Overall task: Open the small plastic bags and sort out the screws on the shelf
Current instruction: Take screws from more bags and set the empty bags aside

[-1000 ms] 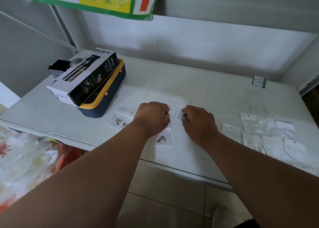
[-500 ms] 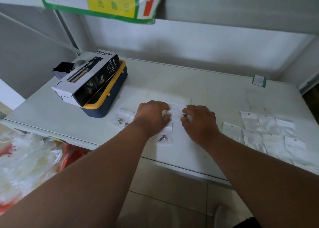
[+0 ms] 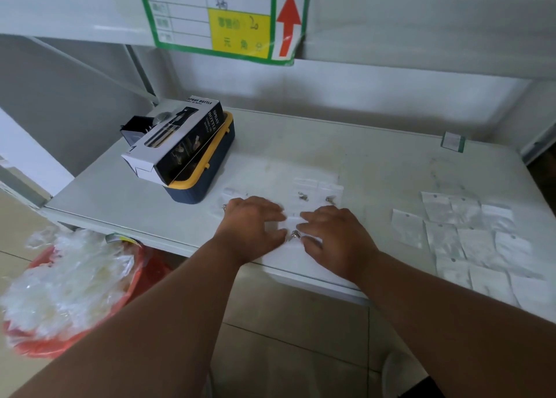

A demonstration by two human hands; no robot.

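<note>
On the white shelf (image 3: pixel 376 169) my left hand (image 3: pixel 251 227) and my right hand (image 3: pixel 334 236) lie close together near the front edge. Between them they pinch a small clear plastic bag (image 3: pixel 289 223). A metal screw (image 3: pixel 294 234) shows in it at my right fingertips. Just behind the hands lie two more small bags, each with a screw inside (image 3: pixel 302 196) (image 3: pixel 329 199). Another screw (image 3: pixel 224 207) peeks out at the left of my left hand. Several flat, empty-looking bags (image 3: pixel 466 238) are spread on the right of the shelf.
A black and white spray bottle carton (image 3: pixel 177 140) rests on a blue and yellow box (image 3: pixel 210 169) at the back left. Below the shelf on the left, a red basin holds crumpled clear plastic (image 3: pixel 66 289). A green price label (image 3: pixel 222 18) hangs from the shelf above.
Both hands have drawn back from the bags further in to the bag with the screw near the front edge. The view has tilted up, showing more of the label.
</note>
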